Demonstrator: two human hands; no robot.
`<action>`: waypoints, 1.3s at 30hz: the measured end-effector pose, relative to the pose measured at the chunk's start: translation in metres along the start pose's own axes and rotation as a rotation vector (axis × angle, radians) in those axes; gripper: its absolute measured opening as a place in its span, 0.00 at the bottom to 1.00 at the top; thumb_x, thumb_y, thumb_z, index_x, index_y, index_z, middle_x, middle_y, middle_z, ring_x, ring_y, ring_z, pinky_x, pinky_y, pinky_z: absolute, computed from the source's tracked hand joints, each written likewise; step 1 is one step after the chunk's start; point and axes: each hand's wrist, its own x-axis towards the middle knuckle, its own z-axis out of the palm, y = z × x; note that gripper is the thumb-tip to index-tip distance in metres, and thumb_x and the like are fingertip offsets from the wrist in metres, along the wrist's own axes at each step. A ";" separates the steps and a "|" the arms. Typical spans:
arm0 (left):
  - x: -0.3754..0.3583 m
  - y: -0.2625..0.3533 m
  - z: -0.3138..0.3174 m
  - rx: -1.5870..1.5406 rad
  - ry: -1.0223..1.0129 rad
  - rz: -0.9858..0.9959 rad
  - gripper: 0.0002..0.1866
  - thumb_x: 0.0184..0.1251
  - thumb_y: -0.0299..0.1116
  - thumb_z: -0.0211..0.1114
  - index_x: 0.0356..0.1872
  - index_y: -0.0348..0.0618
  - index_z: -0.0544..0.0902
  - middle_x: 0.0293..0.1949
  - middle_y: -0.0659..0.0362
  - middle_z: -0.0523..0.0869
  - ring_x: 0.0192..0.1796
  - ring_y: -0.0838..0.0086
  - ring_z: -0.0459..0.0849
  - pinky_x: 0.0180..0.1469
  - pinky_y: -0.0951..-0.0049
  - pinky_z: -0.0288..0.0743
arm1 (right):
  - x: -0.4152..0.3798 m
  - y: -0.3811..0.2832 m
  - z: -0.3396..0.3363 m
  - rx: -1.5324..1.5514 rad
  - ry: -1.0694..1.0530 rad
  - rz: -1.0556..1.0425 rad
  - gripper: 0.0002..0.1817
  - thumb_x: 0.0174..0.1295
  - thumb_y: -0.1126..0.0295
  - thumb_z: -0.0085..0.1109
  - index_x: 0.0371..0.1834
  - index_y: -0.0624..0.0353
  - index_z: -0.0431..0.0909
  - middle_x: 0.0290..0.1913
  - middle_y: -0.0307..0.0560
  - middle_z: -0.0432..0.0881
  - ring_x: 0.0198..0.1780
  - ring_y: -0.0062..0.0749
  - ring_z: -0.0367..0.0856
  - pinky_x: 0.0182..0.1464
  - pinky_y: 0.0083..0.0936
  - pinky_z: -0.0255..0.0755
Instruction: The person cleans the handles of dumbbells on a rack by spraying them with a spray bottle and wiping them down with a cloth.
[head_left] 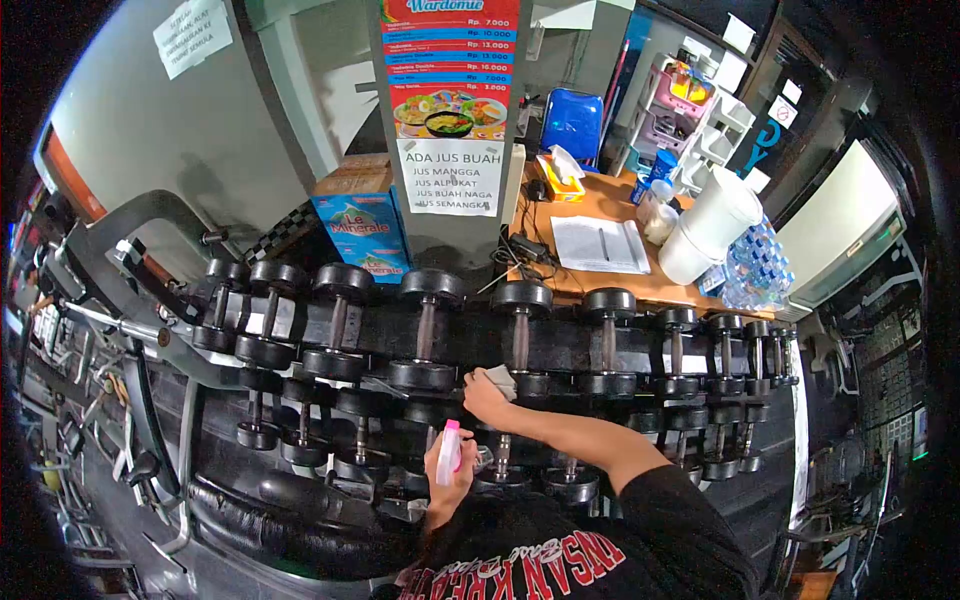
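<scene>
My left hand (440,484) is wrapped round a spray bottle with a white and pink spray head (450,455), held low in front of the rack. Reaching across from the right, my right hand (486,400) grips a folded grey cloth (498,381) at the edge of the upper row. The cloth sits between a dumbbell (425,335) on its left and another dumbbell (521,340) on its right, close to their near heads. Below my hands, a lower-row dumbbell (503,462) is partly covered by my right forearm.
Behind the rack stands a wooden table (590,205) with papers (600,245), a tissue box (562,178), white buckets (690,250) and water bottles (757,268). Blue cartons (362,225) stand left of a menu post (450,130). A black padded bench (275,525) lies at lower left.
</scene>
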 end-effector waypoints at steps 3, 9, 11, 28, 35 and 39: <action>0.003 0.005 -0.008 -0.007 0.025 0.010 0.07 0.67 0.28 0.61 0.41 0.36 0.78 0.23 0.61 0.81 0.26 0.82 0.79 0.29 0.81 0.71 | 0.010 -0.007 0.006 -0.011 -0.143 -0.022 0.09 0.54 0.64 0.57 0.30 0.50 0.86 0.35 0.36 0.80 0.50 0.34 0.72 0.48 0.37 0.63; 0.005 0.005 -0.011 0.095 0.065 0.010 0.06 0.67 0.24 0.60 0.42 0.35 0.76 0.23 0.60 0.79 0.25 0.81 0.77 0.31 0.80 0.70 | -0.046 0.034 -0.019 0.409 0.269 0.130 0.07 0.52 0.66 0.60 0.32 0.49 0.85 0.44 0.37 0.79 0.49 0.35 0.72 0.49 0.35 0.64; 0.003 0.000 -0.010 0.119 0.035 -0.003 0.06 0.66 0.25 0.60 0.42 0.35 0.76 0.23 0.60 0.79 0.26 0.81 0.77 0.32 0.80 0.71 | -0.074 0.045 -0.014 0.486 0.338 0.153 0.09 0.52 0.68 0.61 0.37 0.48 0.85 0.45 0.36 0.79 0.52 0.36 0.73 0.51 0.33 0.66; -0.002 0.005 0.002 0.061 -0.065 0.026 0.07 0.66 0.29 0.61 0.42 0.37 0.78 0.23 0.62 0.81 0.27 0.82 0.80 0.32 0.81 0.72 | -0.123 -0.015 0.067 1.301 0.743 1.325 0.18 0.69 0.68 0.49 0.61 0.60 0.72 0.54 0.60 0.76 0.57 0.55 0.75 0.57 0.37 0.69; -0.006 0.003 0.002 0.028 -0.078 0.051 0.07 0.66 0.29 0.62 0.42 0.37 0.78 0.22 0.62 0.81 0.27 0.83 0.80 0.31 0.82 0.71 | -0.128 -0.025 0.119 2.303 0.743 1.423 0.20 0.72 0.66 0.50 0.63 0.61 0.69 0.50 0.35 0.77 0.48 0.20 0.74 0.51 0.21 0.69; -0.005 0.004 0.003 0.064 -0.064 0.049 0.07 0.66 0.27 0.61 0.42 0.37 0.78 0.23 0.62 0.81 0.27 0.84 0.80 0.31 0.82 0.71 | -0.124 -0.016 0.095 1.837 0.947 1.436 0.17 0.68 0.70 0.53 0.58 0.60 0.74 0.51 0.44 0.80 0.52 0.34 0.76 0.55 0.28 0.68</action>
